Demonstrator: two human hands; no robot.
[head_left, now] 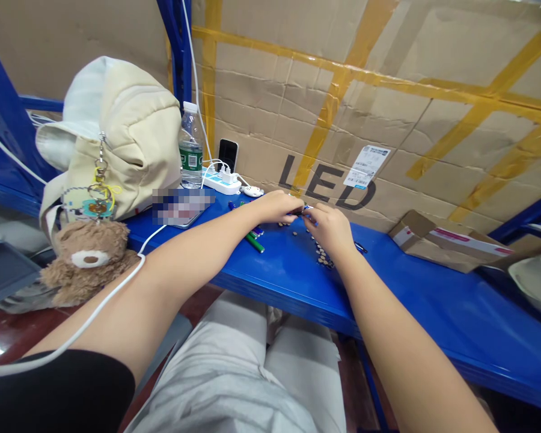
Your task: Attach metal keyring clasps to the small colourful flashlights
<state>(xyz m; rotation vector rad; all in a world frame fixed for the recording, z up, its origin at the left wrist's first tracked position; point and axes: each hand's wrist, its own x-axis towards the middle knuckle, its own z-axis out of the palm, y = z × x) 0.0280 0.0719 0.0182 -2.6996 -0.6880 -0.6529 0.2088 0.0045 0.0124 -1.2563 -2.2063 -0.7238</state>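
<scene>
My left hand point(279, 207) and my right hand point(331, 227) meet above the blue shelf, fingers closed in a pinch. Between their fingertips is a small dark and blue item point(305, 208), mostly covered, so its kind is unclear. Beneath my left forearm lie a green pen-like stick point(255, 243) and blue ones point(258, 231) beside it. A cluster of small, round, beige pieces point(323, 257) lies close to my right wrist, and a few more are scattered under the hands. Just right of that wrist is a dark, slim object point(360, 247).
At the left stand a cream backpack point(135, 132) with a teddy bear point(90, 258), a water bottle point(191, 150) and a phone point(228, 154). A power strip point(220, 181) sits behind. An open cardboard box point(446, 243) is at right. A white cable point(117, 288) crosses my left arm.
</scene>
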